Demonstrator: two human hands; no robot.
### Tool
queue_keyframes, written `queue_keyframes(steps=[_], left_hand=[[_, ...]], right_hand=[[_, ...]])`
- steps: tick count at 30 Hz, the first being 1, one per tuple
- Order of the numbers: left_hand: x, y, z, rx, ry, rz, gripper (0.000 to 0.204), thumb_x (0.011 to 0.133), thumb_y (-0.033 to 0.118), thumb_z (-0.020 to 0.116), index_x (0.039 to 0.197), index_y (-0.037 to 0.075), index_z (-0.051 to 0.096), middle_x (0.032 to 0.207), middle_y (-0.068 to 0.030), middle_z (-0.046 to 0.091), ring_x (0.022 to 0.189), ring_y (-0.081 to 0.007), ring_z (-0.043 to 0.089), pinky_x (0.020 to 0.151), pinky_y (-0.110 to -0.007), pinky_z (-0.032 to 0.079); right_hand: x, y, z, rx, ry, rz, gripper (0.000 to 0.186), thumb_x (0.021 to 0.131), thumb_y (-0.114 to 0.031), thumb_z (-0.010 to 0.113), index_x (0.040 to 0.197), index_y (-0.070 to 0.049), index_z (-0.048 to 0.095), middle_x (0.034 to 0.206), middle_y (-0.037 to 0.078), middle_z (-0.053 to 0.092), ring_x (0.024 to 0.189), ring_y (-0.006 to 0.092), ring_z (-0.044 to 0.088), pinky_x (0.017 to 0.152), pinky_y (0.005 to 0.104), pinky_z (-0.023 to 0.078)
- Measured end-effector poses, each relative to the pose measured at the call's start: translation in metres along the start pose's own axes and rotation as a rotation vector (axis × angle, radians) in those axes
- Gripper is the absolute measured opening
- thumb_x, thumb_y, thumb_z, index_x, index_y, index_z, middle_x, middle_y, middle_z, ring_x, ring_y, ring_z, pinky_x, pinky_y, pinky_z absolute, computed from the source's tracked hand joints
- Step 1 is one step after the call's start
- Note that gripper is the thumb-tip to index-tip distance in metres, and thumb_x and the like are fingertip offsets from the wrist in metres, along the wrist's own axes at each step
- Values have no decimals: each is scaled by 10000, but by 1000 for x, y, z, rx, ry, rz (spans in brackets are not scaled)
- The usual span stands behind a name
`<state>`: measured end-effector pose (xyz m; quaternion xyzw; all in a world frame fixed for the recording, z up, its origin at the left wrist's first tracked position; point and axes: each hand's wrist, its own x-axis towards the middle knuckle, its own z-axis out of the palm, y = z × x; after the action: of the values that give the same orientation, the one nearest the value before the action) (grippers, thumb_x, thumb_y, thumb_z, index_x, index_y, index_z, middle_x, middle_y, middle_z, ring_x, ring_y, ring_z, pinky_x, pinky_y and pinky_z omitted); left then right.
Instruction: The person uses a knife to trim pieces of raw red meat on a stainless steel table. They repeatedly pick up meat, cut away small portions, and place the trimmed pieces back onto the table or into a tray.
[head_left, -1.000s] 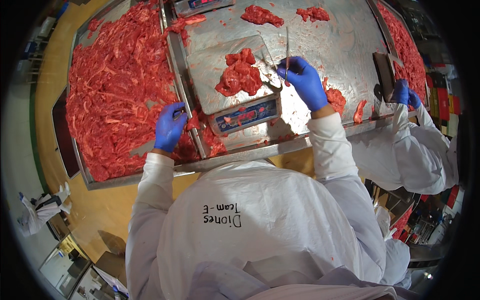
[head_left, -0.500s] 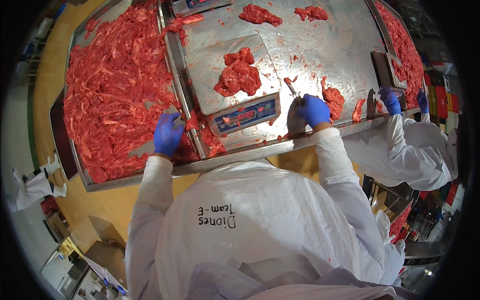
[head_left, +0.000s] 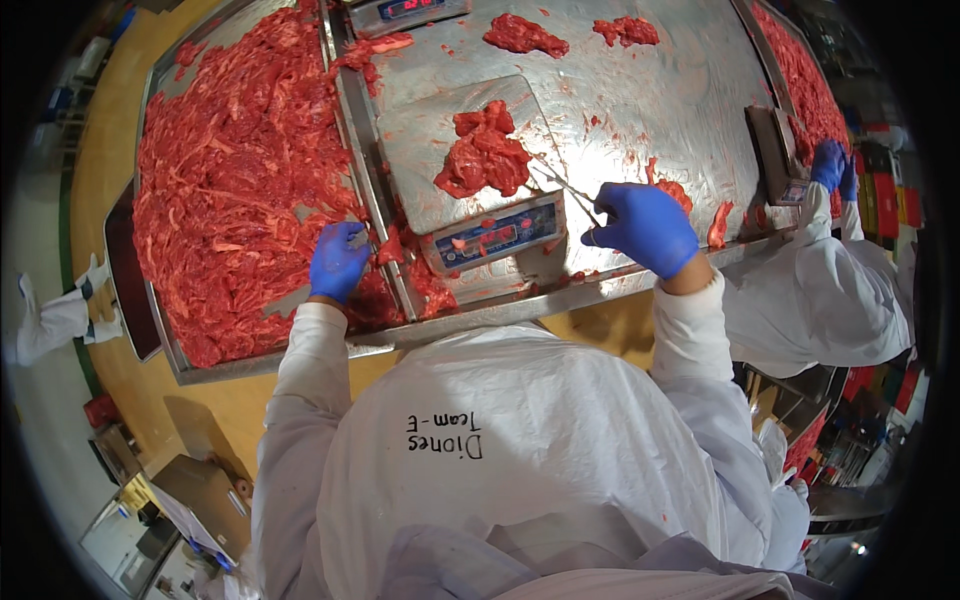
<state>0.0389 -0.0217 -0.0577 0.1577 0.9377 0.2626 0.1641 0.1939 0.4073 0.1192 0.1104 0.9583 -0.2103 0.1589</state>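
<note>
Blue-gloved, my right hand [head_left: 648, 230] is closed around a pair of thin metal tongs [head_left: 572, 190], whose two slim arms point up and left toward the scale. On the plate of the bench scale [head_left: 495, 235] lies a clump of red meat [head_left: 484, 152]; the tongs' tips are just right of it. My left hand [head_left: 338, 262], also in a blue glove, rests with curled fingers at the right edge of the big heap of meat strips [head_left: 240, 190], beside the metal divider [head_left: 362, 150]. Whatever its fingers hold, if anything, is hidden.
Loose meat pieces [head_left: 525, 35] lie on the steel table [head_left: 650, 110]. A second scale [head_left: 400, 12] stands at the far edge. At right, a co-worker's gloved hands [head_left: 828, 165] are beside another meat heap [head_left: 800, 80] and scale [head_left: 775, 155]. A raised metal rim [head_left: 540, 300] runs along the front.
My right hand has lifted and turned, bringing the tongs from the loose meat toward the clump on the scale. My left hand stays nearly in place. The co-worker's hand has moved to the right-hand heap.
</note>
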Motion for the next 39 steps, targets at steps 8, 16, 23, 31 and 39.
queue_keyframes(steps=[8, 16, 23, 31, 39], left_hand=[[7, -2, 2, -3, -49, -43, 439, 798, 234, 755, 1195, 78, 652, 1151, -187, 626, 1112, -367, 627, 987, -432, 502], [-2, -2, 2, -2, 13, 101, 438, 812, 209, 726, 1215, 57, 647, 1168, -201, 632, 1116, -385, 611, 993, -451, 495], [0, -4, 0, 35, 30, 215, 410, 827, 183, 717, 1206, 41, 652, 1145, -184, 656, 1070, -337, 628, 967, -429, 512], [43, -166, -171, 217, 461, -196, 582, 893, 243, 750, 1406, 32, 577, 1348, -208, 625, 1186, -285, 644, 963, -387, 543], [28, -163, -123, 217, 248, -444, 727, 752, 386, 861, 1331, 17, 620, 1094, -188, 706, 1020, -312, 691, 902, -398, 556]], right_hand=[[38, -122, 109, 412, 185, -858, 827, 821, -422, 829, 1465, -54, 464, 1445, 178, 550, 1350, 368, 527, 1077, 474, 467], [167, 10, 36, 124, 364, 61, 864, 837, -543, 784, 1464, -36, 474, 1395, 217, 604, 1246, 384, 622, 1052, 442, 495], [162, 127, 56, 235, 340, 253, 853, 809, -524, 787, 1430, -8, 509, 1418, 238, 558, 1336, 412, 512, 1103, 464, 437], [110, 104, 154, 189, 506, 13, 783, 699, -186, 796, 1401, -23, 489, 1411, 246, 526, 1303, 459, 485, 1113, 496, 388], [112, 113, 156, 77, 397, 75, 844, 774, -119, 708, 1548, -141, 374, 1597, 131, 412, 1539, 358, 270, 1262, 554, 96]])
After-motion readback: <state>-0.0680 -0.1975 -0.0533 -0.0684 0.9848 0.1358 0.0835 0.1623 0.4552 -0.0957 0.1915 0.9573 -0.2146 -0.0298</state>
